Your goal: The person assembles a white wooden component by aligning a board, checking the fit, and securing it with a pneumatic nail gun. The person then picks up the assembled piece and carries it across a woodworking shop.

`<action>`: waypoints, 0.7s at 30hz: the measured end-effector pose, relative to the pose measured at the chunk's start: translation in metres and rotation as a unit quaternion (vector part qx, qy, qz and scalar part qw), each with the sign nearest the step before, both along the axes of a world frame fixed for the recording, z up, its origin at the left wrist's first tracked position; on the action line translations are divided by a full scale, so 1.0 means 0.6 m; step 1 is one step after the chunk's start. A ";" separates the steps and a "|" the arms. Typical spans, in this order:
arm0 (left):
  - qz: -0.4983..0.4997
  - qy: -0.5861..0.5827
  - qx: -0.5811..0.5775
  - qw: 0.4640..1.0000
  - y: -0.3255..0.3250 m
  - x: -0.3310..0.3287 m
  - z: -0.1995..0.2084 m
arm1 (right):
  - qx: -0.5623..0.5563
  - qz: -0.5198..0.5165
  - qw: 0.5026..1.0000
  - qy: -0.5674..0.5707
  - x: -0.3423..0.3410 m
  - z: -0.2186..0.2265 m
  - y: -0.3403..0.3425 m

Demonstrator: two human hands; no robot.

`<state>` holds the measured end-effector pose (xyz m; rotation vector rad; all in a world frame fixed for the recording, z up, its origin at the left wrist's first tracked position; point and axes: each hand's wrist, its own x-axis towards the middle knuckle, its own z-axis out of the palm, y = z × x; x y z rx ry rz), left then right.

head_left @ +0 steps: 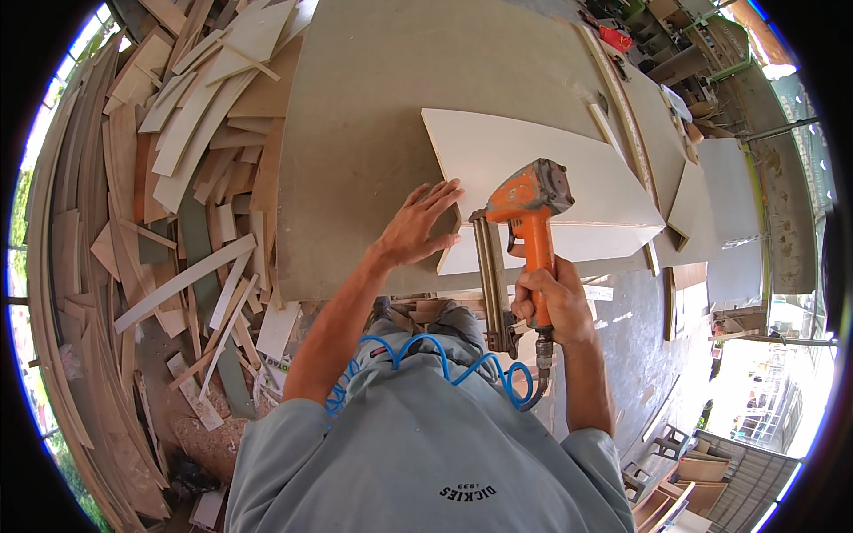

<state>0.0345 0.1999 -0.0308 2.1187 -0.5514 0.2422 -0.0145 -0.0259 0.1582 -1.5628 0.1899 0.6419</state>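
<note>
My right hand [557, 302] is wrapped round the handle of an orange pneumatic nail gun [536, 233]. Its long metal magazine [490, 280] points back toward my body, and its nose is over the white panel piece. A coiled blue air hose [431, 348] runs from the handle's fitting across my waist. With fingers stretched out, my left hand [419, 222] rests at the left end of the white boards. A large white panel [533, 155] lies on the worktable, and a narrower white board [586, 242] meets it along the near side. The nail tip is hidden.
The grey-brown worktable [355, 133] spreads under the panels. Piled wood offcuts [191, 178] crowd the left side. A long wooden strip [622, 107] lies on the table's right part, beside a small angled board [686, 204]. Stools [666, 440] stand on the floor at lower right.
</note>
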 end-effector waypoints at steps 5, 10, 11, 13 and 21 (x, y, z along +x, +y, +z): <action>-0.001 0.016 0.009 1.000 0.007 -0.004 0.003 | -0.018 0.013 1.000 -0.009 0.001 0.000 0.005; 0.008 0.015 0.002 1.000 0.003 -0.004 -0.001 | 0.006 0.031 0.999 -0.013 0.003 -0.005 -0.002; 0.007 0.016 -0.001 1.000 0.000 -0.005 -0.001 | 0.003 0.032 0.999 -0.015 0.001 -0.006 -0.004; 0.005 0.014 -0.006 1.000 0.000 -0.004 0.000 | -0.009 0.038 0.999 -0.013 0.005 -0.003 -0.003; 0.006 0.015 -0.015 1.000 0.001 -0.004 0.001 | -0.019 0.039 0.999 -0.008 0.005 -0.002 0.003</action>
